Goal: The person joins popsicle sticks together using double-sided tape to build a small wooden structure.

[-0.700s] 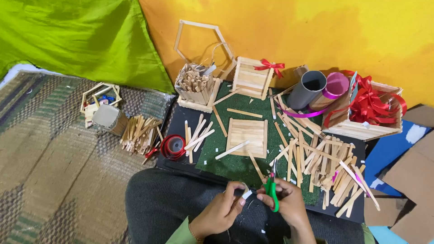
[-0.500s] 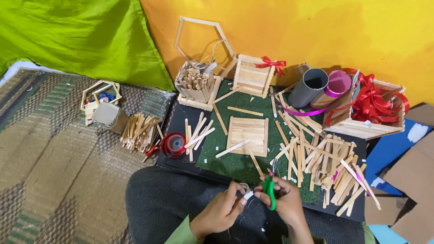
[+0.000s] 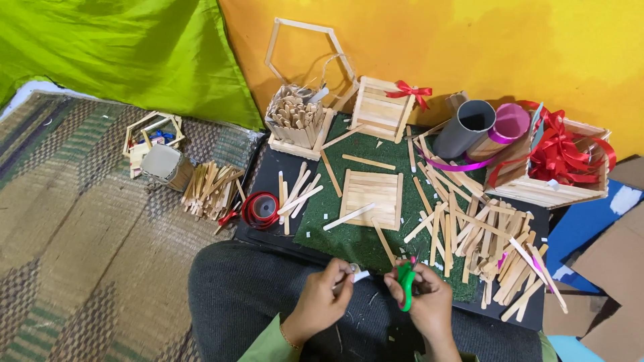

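I see my right hand point(image 3: 429, 305) curled tight through the handles of the green scissors point(image 3: 406, 285). My left hand point(image 3: 325, 302) pinches a small white strip point(image 3: 359, 275) between thumb and fingertips, just beside the blades, over my lap at the near edge of the green mat point(image 3: 349, 238).

Light is bright, even and warm, seemingly from overhead, so shadows are short and soft; the darkest patch sits at six o'clock around the lap. The yellow wall point(image 3: 469, 47) at one o'clock glows without harsh glare. Focus holds across the middle; slight wide-angle bending and softness creep in toward the edges.
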